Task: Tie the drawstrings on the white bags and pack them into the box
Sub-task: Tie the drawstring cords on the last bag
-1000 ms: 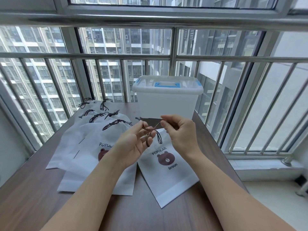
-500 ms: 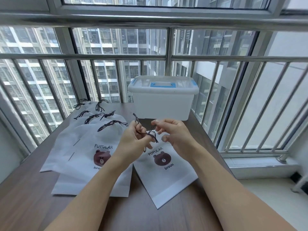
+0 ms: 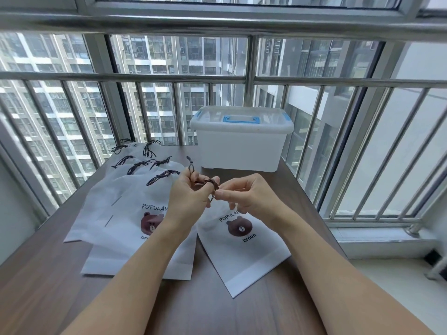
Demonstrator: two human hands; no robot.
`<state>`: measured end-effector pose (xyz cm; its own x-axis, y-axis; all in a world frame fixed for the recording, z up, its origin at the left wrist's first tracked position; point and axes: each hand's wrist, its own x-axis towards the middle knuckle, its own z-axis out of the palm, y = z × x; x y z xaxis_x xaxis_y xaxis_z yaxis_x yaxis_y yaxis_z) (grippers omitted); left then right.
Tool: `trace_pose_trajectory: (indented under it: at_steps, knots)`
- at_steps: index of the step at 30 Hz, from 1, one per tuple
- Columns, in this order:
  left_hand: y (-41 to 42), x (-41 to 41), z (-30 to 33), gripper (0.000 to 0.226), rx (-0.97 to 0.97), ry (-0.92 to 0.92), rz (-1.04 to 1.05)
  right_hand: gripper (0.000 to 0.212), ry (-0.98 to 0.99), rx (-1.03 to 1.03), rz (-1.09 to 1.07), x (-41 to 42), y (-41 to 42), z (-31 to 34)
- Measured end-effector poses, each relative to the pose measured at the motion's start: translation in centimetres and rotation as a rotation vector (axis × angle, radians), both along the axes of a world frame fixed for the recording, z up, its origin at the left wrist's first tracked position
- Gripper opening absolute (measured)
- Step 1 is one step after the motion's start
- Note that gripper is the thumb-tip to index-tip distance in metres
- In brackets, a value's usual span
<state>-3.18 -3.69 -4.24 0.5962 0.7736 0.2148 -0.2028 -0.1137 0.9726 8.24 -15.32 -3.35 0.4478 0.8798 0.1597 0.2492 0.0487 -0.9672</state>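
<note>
A white bag printed with a brown bear lies on the brown table in front of me. Its dark drawstring is lifted above the bag's mouth. My left hand pinches the cord, which is wrapped round its forefinger, with one end sticking up. My right hand pinches the cord's lower part just to the right. The bag's top is hidden behind my hands. A stack of several white bags with gathered cords lies to the left. The white box, lid shut with blue handle, stands at the table's back.
Metal window bars run behind the table and along the right side. The table's right edge meets a white sill. Bare wood shows near me at the front.
The cord has been wound round my left forefinger, and one end now sticks up above that hand. My right hand dropped slightly, taking the cord lower down. The camera turned a little left.
</note>
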Motion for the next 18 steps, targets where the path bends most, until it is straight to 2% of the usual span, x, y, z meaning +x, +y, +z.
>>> trace_pose_trajectory:
  at_steps: [4, 8, 15, 18]
  knots:
    - [-0.16, -0.24, 0.40, 0.041, -0.025, 0.025, -0.007, 0.015, 0.282, 0.080, 0.025, 0.41, 0.10, 0.20]
    - [-0.17, -0.20, 0.56, 0.040, -0.107, 0.037, -0.082, 0.015, 0.409, 0.053, 0.128, 0.67, -0.03, 0.28]
    - [-0.41, -0.45, 0.98, 0.041, -0.170, 0.052, -0.122, 0.019, 0.230, -0.057, 0.181, 0.42, -0.50, 0.33]
    - [-0.42, -0.41, 0.94, 0.039, -0.193, 0.065, -0.120, 0.025, 0.077, -0.112, 0.163, 0.21, -0.62, 0.37]
